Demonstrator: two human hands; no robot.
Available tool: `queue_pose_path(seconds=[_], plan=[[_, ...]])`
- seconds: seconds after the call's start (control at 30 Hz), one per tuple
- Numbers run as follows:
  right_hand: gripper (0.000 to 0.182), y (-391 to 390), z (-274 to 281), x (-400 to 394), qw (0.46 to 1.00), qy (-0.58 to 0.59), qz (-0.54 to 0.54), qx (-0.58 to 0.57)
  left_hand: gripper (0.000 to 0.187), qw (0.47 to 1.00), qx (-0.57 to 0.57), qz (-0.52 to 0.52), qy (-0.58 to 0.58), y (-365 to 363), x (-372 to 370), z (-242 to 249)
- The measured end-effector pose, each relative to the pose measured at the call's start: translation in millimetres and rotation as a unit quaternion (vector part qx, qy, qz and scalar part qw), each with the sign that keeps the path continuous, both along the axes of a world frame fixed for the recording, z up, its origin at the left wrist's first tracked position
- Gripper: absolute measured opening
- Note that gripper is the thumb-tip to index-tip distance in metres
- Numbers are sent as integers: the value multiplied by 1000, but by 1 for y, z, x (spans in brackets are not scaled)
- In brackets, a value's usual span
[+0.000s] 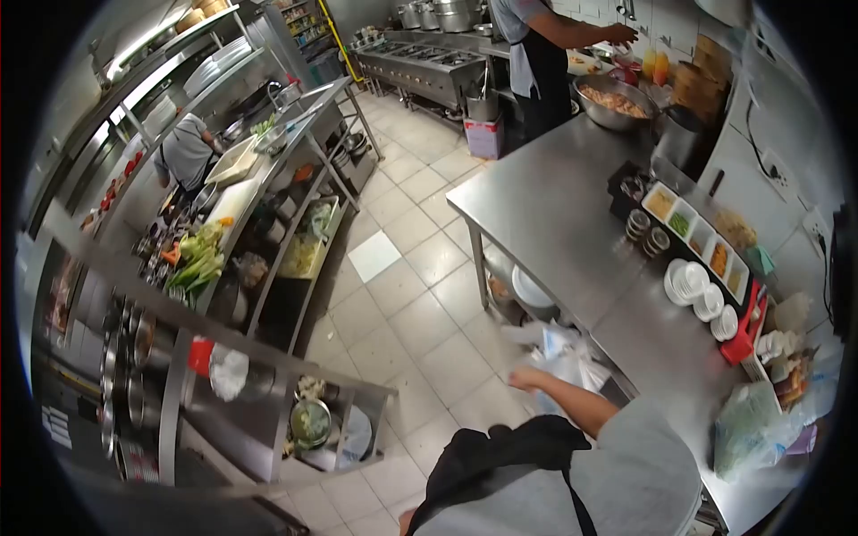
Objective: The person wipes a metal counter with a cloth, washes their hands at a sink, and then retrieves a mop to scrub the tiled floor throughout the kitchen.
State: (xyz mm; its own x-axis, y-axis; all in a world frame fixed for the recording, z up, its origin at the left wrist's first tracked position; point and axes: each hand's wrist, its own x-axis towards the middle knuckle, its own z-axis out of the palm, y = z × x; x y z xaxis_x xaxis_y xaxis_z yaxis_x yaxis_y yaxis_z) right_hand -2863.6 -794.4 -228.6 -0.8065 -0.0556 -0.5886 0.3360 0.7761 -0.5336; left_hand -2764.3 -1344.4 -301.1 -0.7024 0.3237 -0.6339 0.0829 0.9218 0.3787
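Left hand (407, 521) at the lower edge, its grip unclear; right hand (527, 379) just beside pale plastic bags (561, 364), whether gripping I cannot tell; beyond, the worktop (554, 196) bears stacked white dishes (689, 279) and, farthest, a metal bowl (609, 120)

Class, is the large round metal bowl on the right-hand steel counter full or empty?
Not empty: pinkish-orange food pieces cover the inside of the large metal bowl; their depth cannot be told.

No legible txt, labels, brands, nos. or signs.
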Motion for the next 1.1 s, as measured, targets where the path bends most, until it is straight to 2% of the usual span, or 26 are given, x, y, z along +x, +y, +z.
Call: queue_pose_path(seconds=[0.03, 0.07, 0.1, 0.17, 0.2, 0.27, 0.37, 0.43, 0.53, 0.57, 0.6, 0.63, 0.7, 0.73, 0.83, 0.9, 1.03, 1.1], plan=[[28, -15, 24, -48, 992, 121, -15, 18, 27, 992, 6, 113, -61, 8, -11, -1], [25, -30, 37, -96, 982, 177, -62, -19, 27, 984, 1, 153, -88, 17, -27, -4], [25, -41, 53, -138, 971, 221, -66, -61, 27, 983, 1, 161, -92, 22, -50, -6], [25, -58, 75, -210, 962, 234, -45, -131, 27, 980, 4, 172, -98, 37, -102, -13], [25, -58, 82, -237, 962, 236, -46, -129, 27, 980, 8, 172, -95, 43, -130, -16], [26, -65, 95, -286, 970, 214, 44, -107, 27, 980, 22, 179, -90, 51, -187, -22], [26, -45, 74, -344, 975, 169, 93, -112, 27, 971, 66, 217, -73, 72, -292, -23], [31, -19, 56, -380, 986, 75, 51, -139, 27, 958, 99, 262, -67, 92, -369, -13], [38, 21, 109, -423, 984, 35, -97, -144, 27, 921, 144, 357, -62, 139, -500, -2], [40, 33, 116, -437, 974, 33, -150, -166, 27, 913, 146, 378, -52, 166, -547, 18], [39, 45, 119, -449, 958, 36, -199, -203, 26, 898, 154, 412, -26, 176, -597, -17], [38, 58, 122, -466, 938, 43, -249, -236, 20, 912, 185, 365, -15, 195, -646, -19], [37, 84, 126, -501, 940, 15, -265, -213, 22, 927, 228, 295, 46, 242, -732, -9], [37, 97, 128, -517, 941, 3, -270, -206, 22, 925, 231, 297, 46, 264, -772, -3], [36, 147, 110, -579, 957, -45, -220, -185, 26, 927, 254, 273, 52, 318, -837, -2], [36, 186, 108, -638, 964, -33, -193, -181, 23, 941, 241, 233, 44, 351, -889, 3], [34, 230, 108, -778, 973, 4, -182, -140, 20, 912, 274, 306, 1, 373, -952, 36], [33, 253, 120, -861, 988, 152, -31, -25, 20, 897, 275, 346, 14, 376, -988, 49]])
